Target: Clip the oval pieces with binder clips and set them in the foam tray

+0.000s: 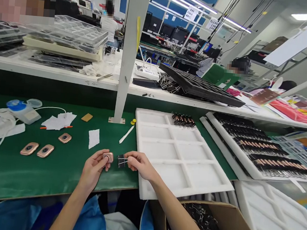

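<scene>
Head view, the only feed I have. The left hand (95, 166) grips a rose-gold watch case (108, 157) between thumb and fingers, just above the near part of the green work surface (69, 179). The right hand (141, 163) pinches a black binder clip (121, 161) by its wire handles, its black body turned toward the case. I note a narrow gap between case and clip; they are not touching. I cannot tell how far the clip's mouth is spread.

To the left of the left hand I log three more watch cases (45, 151) lying on the green surface: two side by side, the third farther back. Beyond the hands lie a small paper sheet (93, 138), a white pen (126, 134) and a tan sponge pad (87, 117); a blue-topped bottle (22, 112) stands at far left.

Just right of the right hand is a white foam tray (176, 142); binder clips (184, 120) fill its far right compartment. Farther right, I see a second foam tray (209, 120) carrying rows of clips, some with rose-gold pieces (261, 144) among them. Below the right forearm, a cardboard box (240, 223) holds many loose clips (205, 225).
</scene>
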`<state>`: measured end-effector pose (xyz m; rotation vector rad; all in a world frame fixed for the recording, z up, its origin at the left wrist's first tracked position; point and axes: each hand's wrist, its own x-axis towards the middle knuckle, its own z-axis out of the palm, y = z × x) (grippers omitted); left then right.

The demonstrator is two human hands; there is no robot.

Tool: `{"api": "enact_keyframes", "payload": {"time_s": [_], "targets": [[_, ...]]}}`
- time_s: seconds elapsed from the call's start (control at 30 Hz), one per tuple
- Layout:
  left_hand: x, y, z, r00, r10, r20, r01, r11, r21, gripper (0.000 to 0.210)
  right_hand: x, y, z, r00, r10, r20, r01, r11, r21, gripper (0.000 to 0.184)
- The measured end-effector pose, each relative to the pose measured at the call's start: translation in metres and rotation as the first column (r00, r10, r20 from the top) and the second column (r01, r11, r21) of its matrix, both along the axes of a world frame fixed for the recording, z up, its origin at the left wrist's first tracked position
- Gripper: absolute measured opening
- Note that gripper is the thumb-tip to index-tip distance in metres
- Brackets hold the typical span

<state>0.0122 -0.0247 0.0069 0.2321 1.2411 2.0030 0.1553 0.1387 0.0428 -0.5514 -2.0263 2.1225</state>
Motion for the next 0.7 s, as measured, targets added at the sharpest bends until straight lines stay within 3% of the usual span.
{"api": "enact_keyframes", "payload": {"time_s": [0.23,0.43,0.7], "targets": [[0.0000,0.0009,-0.0036,0.999,-0.042,-0.013,0.042,0.999,-0.013,0.044,0.0010,-0.0017,-0.0043,0.999,0.027,-0.040,-0.020,0.987,0.158,0.048],[0.0003,0.0039,-0.0044,0.994,-0.086,-0.068,0.080,0.993,-0.082,0.043,-0.0007,-0.0029,0.0021,0.999,0.036,-0.028,-0.024,0.936,0.351,0.044],[-0.0003,0.0064,-0.0024,0.993,-0.072,-0.090,0.062,0.993,-0.105,0.044,0.0001,-0.0045,-0.0005,0.999,0.018,-0.047,0.004,0.901,0.434,0.039]]}}
